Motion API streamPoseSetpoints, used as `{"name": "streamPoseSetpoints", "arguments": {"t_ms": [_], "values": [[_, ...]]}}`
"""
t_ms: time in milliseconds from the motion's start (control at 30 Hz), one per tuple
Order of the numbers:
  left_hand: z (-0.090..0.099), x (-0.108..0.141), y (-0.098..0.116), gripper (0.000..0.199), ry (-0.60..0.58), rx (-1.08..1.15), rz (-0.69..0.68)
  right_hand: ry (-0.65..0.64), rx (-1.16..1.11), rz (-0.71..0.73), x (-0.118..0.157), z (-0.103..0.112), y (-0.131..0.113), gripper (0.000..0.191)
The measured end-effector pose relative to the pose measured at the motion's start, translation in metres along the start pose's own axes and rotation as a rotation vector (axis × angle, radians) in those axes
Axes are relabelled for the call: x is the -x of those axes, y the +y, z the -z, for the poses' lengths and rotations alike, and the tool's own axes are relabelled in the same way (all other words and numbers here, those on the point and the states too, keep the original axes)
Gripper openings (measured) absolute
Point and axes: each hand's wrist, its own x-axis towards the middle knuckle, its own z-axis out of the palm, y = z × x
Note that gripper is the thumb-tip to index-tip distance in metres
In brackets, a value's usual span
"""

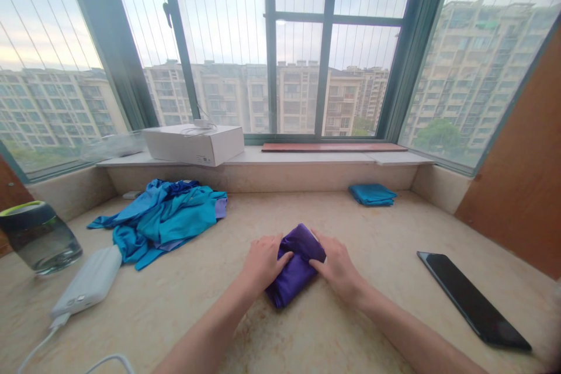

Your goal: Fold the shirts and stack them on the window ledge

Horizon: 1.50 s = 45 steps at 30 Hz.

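A folded purple cloth (294,272) lies on the stone surface in front of me, a compact bundle turned at an angle. My left hand (265,260) grips its left side, thumb on top and fingers at the far left edge. On the other side, my right hand (335,260) holds the right edge between thumb and fingers. Behind to the right sits a folded teal cloth (373,194). A loose heap of blue and teal cloths (169,216), with some lilac, lies crumpled at the left.
At the left stand a water bottle (39,236) and a white power bank (87,283) with a cable. A black phone (473,299) lies at the right. On the window ledge rest a white box (193,143) and a reddish board (333,147).
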Motion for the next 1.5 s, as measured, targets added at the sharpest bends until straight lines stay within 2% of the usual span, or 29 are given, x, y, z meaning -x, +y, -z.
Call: {"name": "streamPoseSetpoints", "arguments": {"t_ms": [167, 267, 333, 400, 467, 533, 600, 700, 867, 933, 1033, 1133, 1200, 1300, 1433, 1500], "values": [[0.001, -0.004, -0.007, 0.072, 0.079, 0.285, -0.059, -0.024, -0.162, 0.224, 0.001, 0.016, -0.003, 0.047], [0.003, -0.005, -0.006, 0.080, 0.089, 0.445, -0.115, -0.045, -0.257, 0.269, 0.001, 0.025, -0.002, 0.036], [0.005, -0.003, -0.001, 0.073, 0.086, 0.529, -0.131, -0.019, -0.299, 0.265, 0.000, 0.028, -0.002, 0.031], [0.009, -0.001, 0.006, 0.052, 0.073, 0.615, -0.163, 0.022, -0.340, 0.245, -0.001, 0.030, -0.004, 0.027], [0.012, 0.001, 0.013, 0.034, 0.066, 0.680, -0.187, 0.058, -0.394, 0.207, -0.003, 0.031, -0.006, 0.024], [0.014, 0.003, 0.017, 0.030, 0.079, 0.695, -0.169, 0.076, -0.487, 0.153, -0.004, 0.031, -0.008, 0.020], [0.015, 0.004, 0.018, 0.033, 0.079, 0.685, -0.134, 0.088, -0.623, 0.089, -0.006, 0.031, -0.009, 0.020], [0.015, 0.006, 0.016, 0.042, 0.010, 0.731, -0.144, 0.069, -0.845, -0.058, -0.007, 0.032, -0.008, 0.029], [0.013, 0.011, 0.021, 0.055, -0.125, 1.069, -0.163, 0.050, -1.113, -0.328, -0.012, 0.031, -0.003, 0.057], [0.007, 0.012, 0.028, 0.057, -0.216, 1.284, -0.088, 0.081, -1.114, -0.366, -0.012, 0.027, 0.000, 0.068], [-0.005, 0.011, 0.036, 0.059, -0.360, 1.566, 0.155, 0.170, -0.953, -0.363, -0.011, 0.018, 0.004, 0.075], [-0.013, 0.010, 0.040, 0.057, -0.434, 1.697, 0.295, 0.263, -0.658, -0.311, -0.008, 0.012, 0.004, 0.062], [-0.014, 0.009, 0.040, 0.050, -0.472, 1.758, 0.261, 0.227, -0.558, -0.257, -0.006, 0.013, -0.001, 0.049], [-0.012, 0.011, 0.040, 0.046, -0.470, 1.787, 0.151, 0.061, -0.663, -0.201, -0.003, 0.018, -0.013, 0.050], [-0.011, 0.014, 0.042, 0.060, -0.311, 1.746, 0.177, -0.122, -0.882, -0.273, 0.001, 0.024, -0.025, 0.063], [-0.011, 0.014, 0.043, 0.063, -0.259, 1.719, 0.172, -0.181, -0.972, -0.311, 0.003, 0.025, -0.027, 0.063]]}}
